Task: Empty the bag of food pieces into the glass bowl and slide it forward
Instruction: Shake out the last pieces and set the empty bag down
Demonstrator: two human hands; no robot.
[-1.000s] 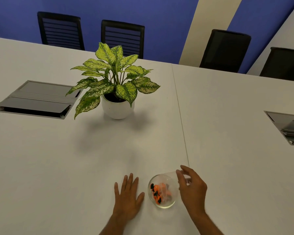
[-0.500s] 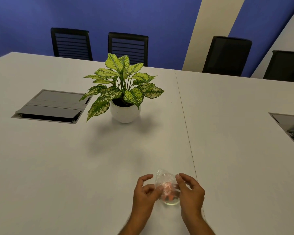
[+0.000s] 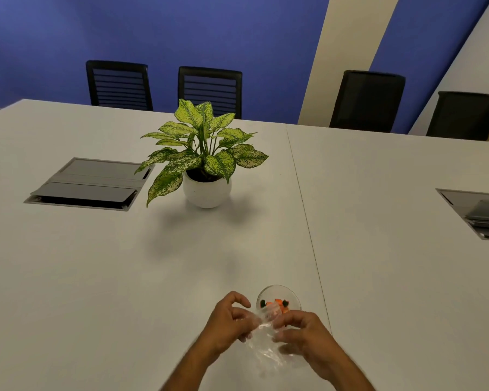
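Now both hands have hold of the bag (image 3: 261, 338), where half a second ago they were only closing in on it over the bowl, and a second ago the left hand lay flat on the surface while the right alone touched the glass. The left hand (image 3: 228, 320) pinches the clear plastic at its left edge with curled fingers; the right hand (image 3: 301, 330) grips the opposite edge, so the bag is stretched between them just above and on the near side of the bowl (image 3: 278, 301). The plastic is crumpled and blurred, so whether its mouth is already open cannot be told.

Orange and dark food pieces (image 3: 275, 303) show inside the bowl's rim, though some may still sit in the bag's lower fold rather than loose in the glass; the pictures do not separate the two clearly. The bowl rests on the white surface (image 3: 124, 277) close to the person, just left of the seam between the two tabletops, with the potted plant (image 3: 203, 162) well apart farther out.

By my reading, the change marks the start of the emptying step: the bag is lifted and gripped for tipping or shaking. The slide forward has not begun, and the way ahead toward the plant looks open.
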